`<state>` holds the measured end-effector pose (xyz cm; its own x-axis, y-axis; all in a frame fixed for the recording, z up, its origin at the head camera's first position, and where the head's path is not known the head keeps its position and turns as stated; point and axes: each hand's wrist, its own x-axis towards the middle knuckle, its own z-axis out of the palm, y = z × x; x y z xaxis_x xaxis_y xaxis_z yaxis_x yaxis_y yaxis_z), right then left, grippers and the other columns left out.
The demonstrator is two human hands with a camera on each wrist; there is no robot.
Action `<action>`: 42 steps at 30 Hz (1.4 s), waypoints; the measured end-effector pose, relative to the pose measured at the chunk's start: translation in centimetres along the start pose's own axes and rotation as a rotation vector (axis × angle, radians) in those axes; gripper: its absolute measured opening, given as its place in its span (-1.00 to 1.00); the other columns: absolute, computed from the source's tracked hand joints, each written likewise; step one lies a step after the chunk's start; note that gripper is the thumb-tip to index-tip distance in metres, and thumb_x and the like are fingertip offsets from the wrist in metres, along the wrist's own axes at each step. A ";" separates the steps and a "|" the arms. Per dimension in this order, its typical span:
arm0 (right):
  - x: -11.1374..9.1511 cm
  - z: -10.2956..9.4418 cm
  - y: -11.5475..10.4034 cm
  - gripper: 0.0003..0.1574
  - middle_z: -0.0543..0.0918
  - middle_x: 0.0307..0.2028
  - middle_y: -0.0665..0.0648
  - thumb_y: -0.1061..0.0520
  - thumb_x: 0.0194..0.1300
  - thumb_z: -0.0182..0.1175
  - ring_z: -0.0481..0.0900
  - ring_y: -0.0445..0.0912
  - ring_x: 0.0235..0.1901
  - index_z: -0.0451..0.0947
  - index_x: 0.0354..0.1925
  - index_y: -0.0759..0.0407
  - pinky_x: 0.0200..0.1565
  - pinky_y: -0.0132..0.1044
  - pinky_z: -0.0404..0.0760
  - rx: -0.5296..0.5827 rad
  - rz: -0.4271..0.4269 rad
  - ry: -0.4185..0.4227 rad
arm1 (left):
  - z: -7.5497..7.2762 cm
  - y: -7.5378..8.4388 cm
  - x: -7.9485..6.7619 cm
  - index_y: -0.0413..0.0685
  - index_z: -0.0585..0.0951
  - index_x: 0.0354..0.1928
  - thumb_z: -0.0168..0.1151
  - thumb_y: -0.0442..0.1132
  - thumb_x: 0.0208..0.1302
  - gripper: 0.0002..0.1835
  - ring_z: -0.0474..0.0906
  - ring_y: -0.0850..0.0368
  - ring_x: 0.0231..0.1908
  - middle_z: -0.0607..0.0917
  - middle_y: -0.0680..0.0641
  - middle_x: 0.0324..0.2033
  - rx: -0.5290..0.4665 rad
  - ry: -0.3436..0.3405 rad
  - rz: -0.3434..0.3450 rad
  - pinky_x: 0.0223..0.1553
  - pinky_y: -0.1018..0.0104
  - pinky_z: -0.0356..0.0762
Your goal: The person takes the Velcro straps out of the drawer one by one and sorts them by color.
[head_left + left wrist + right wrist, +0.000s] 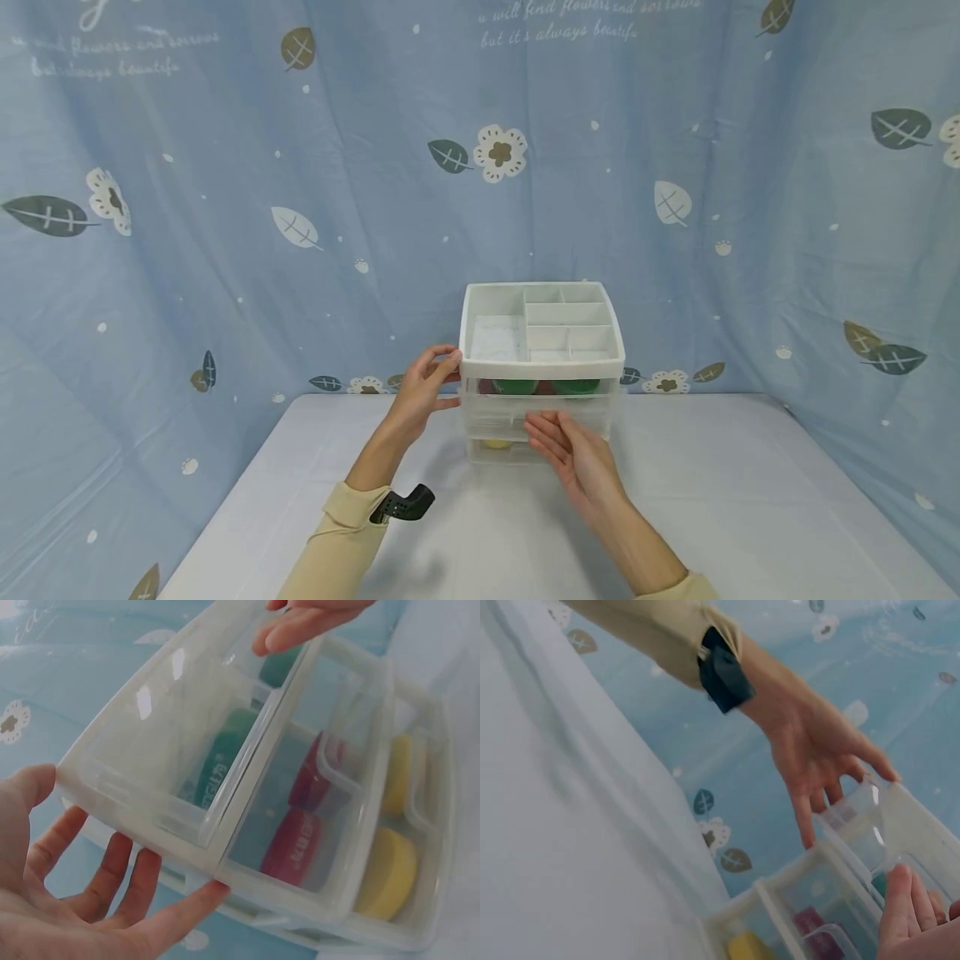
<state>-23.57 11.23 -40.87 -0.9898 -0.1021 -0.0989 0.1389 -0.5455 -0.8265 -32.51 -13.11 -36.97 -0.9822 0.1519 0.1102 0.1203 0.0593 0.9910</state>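
Observation:
A white drawer unit with three clear drawers stands against the curtain, its top divided into compartments. My left hand rests on its left side, fingers spread, thumb near the top edge. My right hand is in front of the drawers with fingers nearly straight; whether it touches the front cannot be told. Through the clear fronts, the left wrist view shows green pieces in the top drawer, red pieces in the middle one and yellow pieces in the bottom one. All drawers look pushed in.
The unit sits on a white-covered table, near its back edge. A blue curtain with leaves and flowers hangs behind and along both sides. A black band with a protruding piece is on my left wrist.

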 end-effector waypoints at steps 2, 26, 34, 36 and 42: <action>-0.4 0.1 0.1 -0.47 0.63 0.15 0.21 -0.03 0.59 -0.15 0.62 -0.04 0.16 0.34 0.25 0.33 0.15 -0.33 0.59 0.007 0.010 0.005 | 0.0 0.0 0.0 0.17 0.45 0.23 0.16 0.21 0.34 -0.48 0.50 -0.09 0.20 0.51 -0.13 0.18 -0.001 -0.001 -0.004 0.05 -0.14 0.62; -5.3 0.3 0.7 -0.37 0.57 0.22 0.23 -0.07 0.60 -0.18 0.58 -0.04 0.20 0.18 0.35 0.36 0.25 -0.22 0.52 -0.022 0.092 -0.024 | -0.3 0.2 0.2 0.07 0.40 0.28 0.05 0.04 0.48 -0.57 0.46 -0.23 0.23 0.50 -0.19 0.17 -0.002 -0.033 -0.016 0.11 -0.21 0.56; -5.8 0.3 0.8 -0.39 0.58 0.20 0.22 -0.08 0.59 -0.15 0.59 -0.03 0.19 0.19 0.33 0.34 0.25 -0.21 0.52 0.001 0.096 -0.018 | -0.1 0.0 0.1 0.14 0.45 0.23 0.14 0.19 0.36 -0.49 0.50 -0.15 0.21 0.51 -0.15 0.16 -0.014 -0.025 0.003 0.06 -0.17 0.60; -5.9 0.3 0.9 -0.39 0.59 0.20 0.22 -0.08 0.58 -0.13 0.59 -0.03 0.19 0.20 0.32 0.33 0.25 -0.21 0.52 0.004 0.097 -0.016 | -0.1 0.0 0.1 0.15 0.46 0.22 0.16 0.22 0.34 -0.47 0.51 -0.14 0.20 0.52 -0.15 0.15 -0.016 -0.024 0.009 0.06 -0.16 0.60; -6.0 0.0 0.8 -0.35 0.61 0.17 0.18 -0.14 0.55 -0.08 0.59 -0.05 0.19 0.21 0.32 0.30 0.24 -0.22 0.52 -0.008 0.110 -0.029 | -0.1 0.1 0.0 0.17 0.47 0.20 0.17 0.24 0.32 -0.48 0.54 -0.10 0.15 0.53 -0.13 0.12 -0.013 -0.020 0.013 0.03 -0.13 0.63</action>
<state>-17.48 11.37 -40.93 -0.9674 -0.1853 -0.1728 0.2459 -0.5229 -0.8161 -32.50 -13.23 -36.88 -0.9775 0.1725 0.1214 0.1309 0.0447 0.9904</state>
